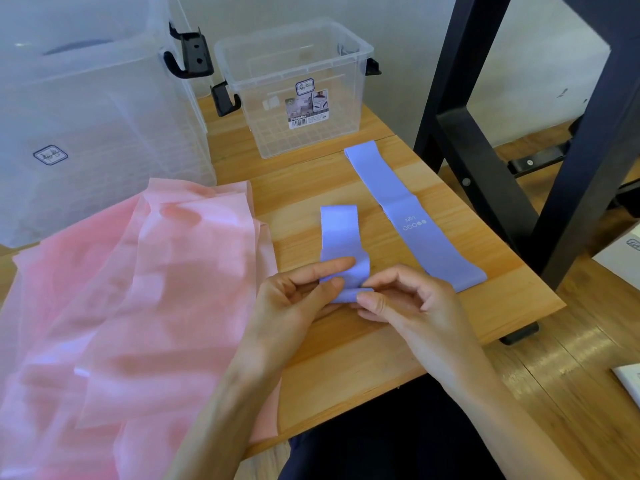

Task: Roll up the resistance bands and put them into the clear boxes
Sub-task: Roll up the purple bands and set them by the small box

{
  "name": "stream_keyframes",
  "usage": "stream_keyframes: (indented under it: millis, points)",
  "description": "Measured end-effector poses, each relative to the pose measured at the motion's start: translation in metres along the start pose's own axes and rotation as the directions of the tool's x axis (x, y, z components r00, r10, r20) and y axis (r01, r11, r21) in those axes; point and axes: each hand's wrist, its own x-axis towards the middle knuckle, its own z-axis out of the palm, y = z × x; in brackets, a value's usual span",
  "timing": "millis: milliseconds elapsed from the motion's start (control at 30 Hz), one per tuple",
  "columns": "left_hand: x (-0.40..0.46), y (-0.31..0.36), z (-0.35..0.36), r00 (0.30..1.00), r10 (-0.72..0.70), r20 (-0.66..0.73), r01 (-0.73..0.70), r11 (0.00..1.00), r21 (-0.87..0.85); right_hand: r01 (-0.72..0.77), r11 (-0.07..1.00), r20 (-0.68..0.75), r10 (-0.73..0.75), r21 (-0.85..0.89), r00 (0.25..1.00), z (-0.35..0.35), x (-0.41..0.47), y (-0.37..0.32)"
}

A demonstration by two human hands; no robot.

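While both hands work the near end of a short purple band (341,251), the job looks barely begun. Left hand (294,299) pinches the band's near edge btwn thumb and forefinger, forefinger laid flat across the top; right hand (408,303) pinches the same curled end from the other side, remaining fingers loosely bent, holding nothing else. Only the first turn of the roll sits at the fingertips; the rest of the band lies flat, stretching away from the fingers toward the far side of the wooden table (346,358).

A second, longer purple band (412,216) lies flat and unrolled just beyond the right hand's knuckles, untouched. Left of the left wrist spreads a pile of pink bands (138,289), w/ nothing rolled there either, as far as I can tell.

Small clear box (294,88) stands well beyond the fingers, lid off, apparently no bands inside. Large clear box (93,116) sits far-left; a dark shape shows through its wall, can't tell what.

So approx: one roll started, none finished or boxed; the rest is still to do.
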Motion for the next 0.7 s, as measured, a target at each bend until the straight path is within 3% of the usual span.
stream_keyframes:
  millis: [300, 533, 700]
  points:
    - [-0.001, 0.0, 0.0, 1.0, 0.027, -0.016, -0.026, 0.997, 0.078, -0.1, 0.994, -0.018, 0.101, 0.034, 0.995, -0.001, 0.002, -0.006]
    - [0.0, 0.0, -0.001, 1.0, 0.021, 0.007, -0.021, 1.0, -0.019, -0.111, 0.993, 0.029, 0.109, 0.042, 0.994, 0.0, -0.001, -0.011]
    - [-0.003, 0.001, 0.001, 0.998, 0.054, 0.034, -0.054, 0.998, 0.013, -0.153, 0.986, -0.028, 0.155, 0.068, 0.988, 0.001, -0.003, -0.012]
